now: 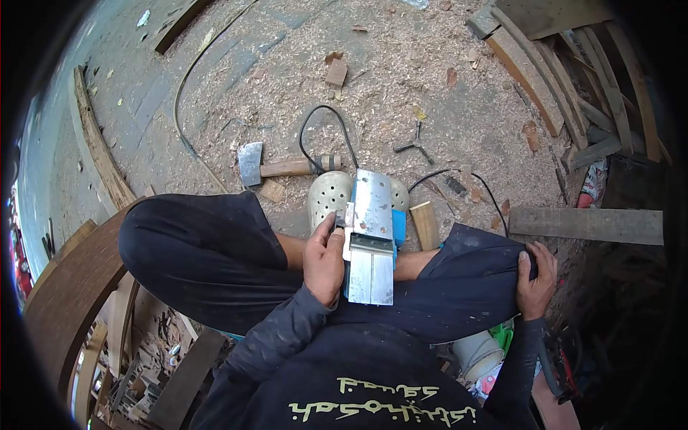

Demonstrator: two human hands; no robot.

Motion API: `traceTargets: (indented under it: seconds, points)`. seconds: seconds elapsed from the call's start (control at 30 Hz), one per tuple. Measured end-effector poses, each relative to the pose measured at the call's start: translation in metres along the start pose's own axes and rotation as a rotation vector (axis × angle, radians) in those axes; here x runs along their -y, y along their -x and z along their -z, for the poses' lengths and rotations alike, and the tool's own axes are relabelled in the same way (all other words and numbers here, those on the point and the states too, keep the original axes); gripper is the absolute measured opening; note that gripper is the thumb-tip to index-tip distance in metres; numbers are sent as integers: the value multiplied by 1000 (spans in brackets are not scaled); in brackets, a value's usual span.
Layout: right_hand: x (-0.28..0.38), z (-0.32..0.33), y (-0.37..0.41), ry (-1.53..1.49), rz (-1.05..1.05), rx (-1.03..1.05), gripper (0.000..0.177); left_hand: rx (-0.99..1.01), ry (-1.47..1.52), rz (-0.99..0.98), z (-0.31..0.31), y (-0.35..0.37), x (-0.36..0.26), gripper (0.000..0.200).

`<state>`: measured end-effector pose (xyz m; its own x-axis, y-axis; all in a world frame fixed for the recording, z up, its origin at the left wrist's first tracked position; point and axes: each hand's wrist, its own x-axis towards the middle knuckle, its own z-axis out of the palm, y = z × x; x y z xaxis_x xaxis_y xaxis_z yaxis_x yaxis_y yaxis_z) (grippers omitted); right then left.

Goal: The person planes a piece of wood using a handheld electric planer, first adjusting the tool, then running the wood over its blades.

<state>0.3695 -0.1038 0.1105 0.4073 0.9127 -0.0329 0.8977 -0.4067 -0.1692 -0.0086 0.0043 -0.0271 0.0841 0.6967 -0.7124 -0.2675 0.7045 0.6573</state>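
Observation:
My left hand [325, 261] is closed around the side of an electric planer [373, 279], which is turned with its flat metal sole up over my lap. The dark blade slot crosses the middle of the sole, and a bit of blue casing shows at its right edge. Its underside is hidden. My right hand [537, 279] lies over my right knee, fingers apart, with no tool in it. Beyond the planer are my light clogs [330, 197], partly covered by it. A hatchet [251, 163] with a wooden handle lies by the left clog.
Wood shavings cover the ground. A black cable [326, 107] loops past the clogs. Farther right lies a three-armed tool [414, 147]. Curved timbers [527, 86] stack at upper right, a plank [588, 226] lies by my right knee, and a large curved board [75, 287] stands at left.

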Motion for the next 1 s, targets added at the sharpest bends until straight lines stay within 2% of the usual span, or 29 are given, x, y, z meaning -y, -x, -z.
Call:
traceTargets:
  seconds: [0.1, 0.27, 0.33, 0.47, 0.7, 0.87, 1.0]
  points:
    - [-2, -2, 2, 7, -11, -9, 32, -62, -41, -17, 0, -5, -3, 47]
    - [1, 0, 6, 41, 3, -27, 32, -43, -49, -14, 1, -1, -4, 52]
    - [2, 2, 7, 58, 3, -10, 32, 53, 69, 6, 6, 3, -4, 55]
    - [0, -1, 7, 73, 25, -14, 32, 33, -84, -78, 5, 1, 1, 59]
    - [0, -2, 8, 65, -4, -24, 33, 13, -112, -101, 8, -8, 12, 55]
    - [0, -4, 9, 88, -5, -33, 33, -61, -223, -97, 8, -15, 11, 45]
    - [8, -6, 12, 160, -25, -18, 35, -115, -192, -130, 5, -19, 14, 47]
